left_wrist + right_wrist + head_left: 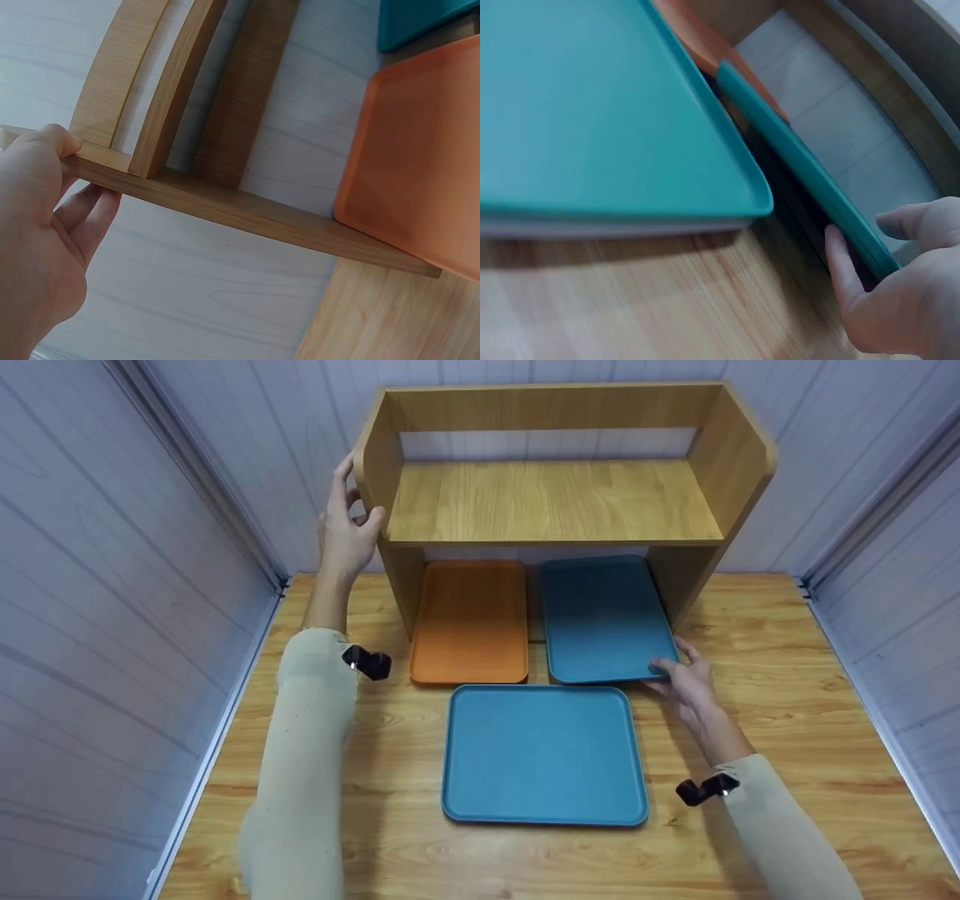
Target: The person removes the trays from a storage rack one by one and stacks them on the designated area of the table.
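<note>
Nearest the camera, a blue tray (544, 754) lies flat on the wooden table (787, 675), centered between the two forearms in beige sleeves, each with a small black wrist mount. Neither hand touches it.

Just beyond it, the right hand (686, 682) has the front right corner of a second blue tray (604, 619). The thumb lies over the rim and the fingers curl under the edge (the right wrist view shows that corner raised off the table, with the thumb above and a finger beneath). The hand is partly closed in a pinch on that corner. The far half of this tray sits under the wooden shelf unit (551, 502), between its two side panels; its near edge is just beside the far edge of the front tray, and from the head view I can't quite tell whether the two touch.

Left of it, an orange tray (469, 622) lies flat, also half under the shelf, close alongside the held tray with a narrow gap between them.

Farther back, the left hand (345, 529) is on the shelf unit's left side panel near its top. The thumb hooks over the panel's front edge and the fingers lie fairly straight along the outer face, a loose steadying grip.

Behind the shelf, pale panelled walls close in the table on three sides.
</note>
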